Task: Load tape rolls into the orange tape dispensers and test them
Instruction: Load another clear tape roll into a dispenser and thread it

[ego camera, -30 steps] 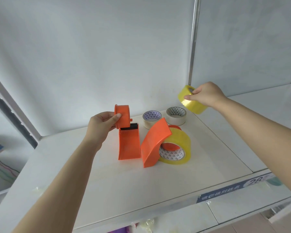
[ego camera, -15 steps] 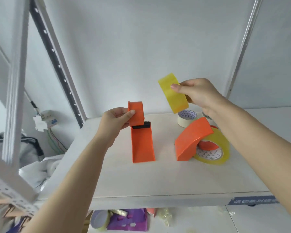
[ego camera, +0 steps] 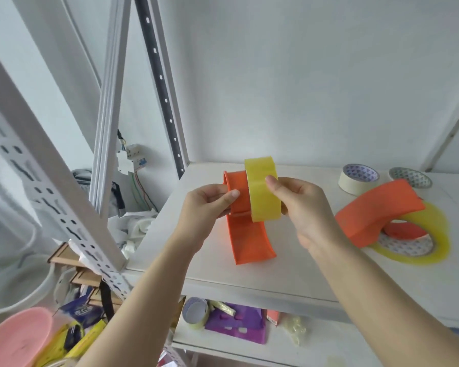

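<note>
Now, left hand (ego camera: 210, 205): at centre frame, fingers and thumb grip the orange dispenser (ego camera: 249, 239) by its round hub (ego camera: 236, 189); its lower end is down at the shelf (ego camera: 289, 274).
Right hand (ego camera: 305, 207): pinches the yellow tape roll (ego camera: 263, 192), thumb across the outer band.
Roll to hub: the roll stands on edge at the hub's right end, and both axes run left-right in frame. It likely needs a leftward slide by the right hand; whether it is already partly on, I cannot tell.
Right of frame: the second dispenser (ego camera: 376, 207) already carries a roll.

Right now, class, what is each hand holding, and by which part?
The left hand grips the orange tape dispenser by its round hub; the right hand pinches the yellow tape roll, thumb on its outer face.
</note>
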